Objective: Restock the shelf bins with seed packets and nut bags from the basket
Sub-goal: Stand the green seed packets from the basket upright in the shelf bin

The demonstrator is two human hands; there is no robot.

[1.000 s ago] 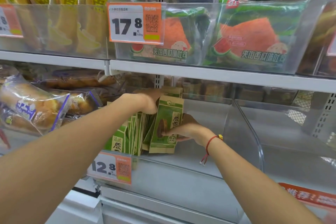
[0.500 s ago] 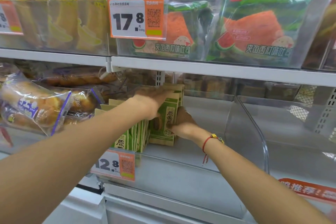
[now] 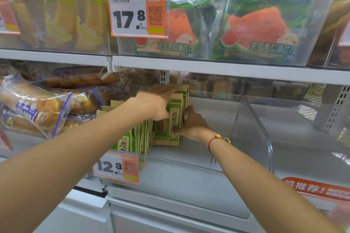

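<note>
Seed packets [image 3: 168,119], green and tan with a striped seed printed on the front, stand upright in a row at the left end of a clear shelf bin [image 3: 251,125]. The left hand [image 3: 155,102] lies over the top of the rightmost packets, its grip curled down round their upper edge, thumb on the front face. The right hand [image 3: 193,123] sits just right of the same packets, its grip pinching the front one at the right edge, thumb on the printed face and fingers behind. A red cord bracelet [image 3: 217,138] with gold beads circles the right wrist. Left of these packets more of the same kind lean in a packed row behind an orange price tag [image 3: 117,166] reading 12.8. Further left of the packets lie bagged bread rolls [image 3: 37,108]. On the shelf above the packets, a bin holds watermelon toast bags [image 3: 261,24] beside a 17.8 tag [image 3: 136,15].
</note>
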